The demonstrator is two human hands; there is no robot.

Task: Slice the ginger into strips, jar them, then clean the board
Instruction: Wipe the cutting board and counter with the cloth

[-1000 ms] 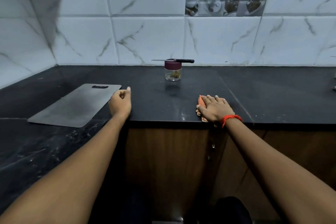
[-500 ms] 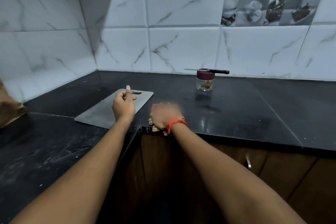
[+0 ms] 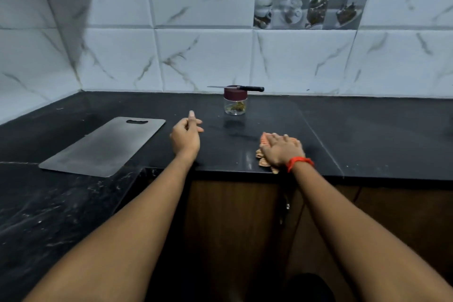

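A grey metal cutting board [image 3: 103, 147] lies bare on the black counter [image 3: 367, 135] at the left. A small clear jar [image 3: 234, 103] with a maroon lid holds ginger strips near the back wall. A black-handled knife [image 3: 241, 88] rests across its lid. My right hand [image 3: 282, 151] lies flat on an orange checked cloth [image 3: 264, 138] near the counter's front edge. My left hand [image 3: 185, 136] hovers loosely curled between the board and the cloth, holding nothing.
White marble-look tiles line the back and left walls, where the counter bends in an L. A wooden cabinet front [image 3: 232, 228] stands below the counter edge.
My right hand slid the cloth left along the counter's front edge, then back to the right. The left hand stayed near the board, its fingers loosening. The view swung with my head.
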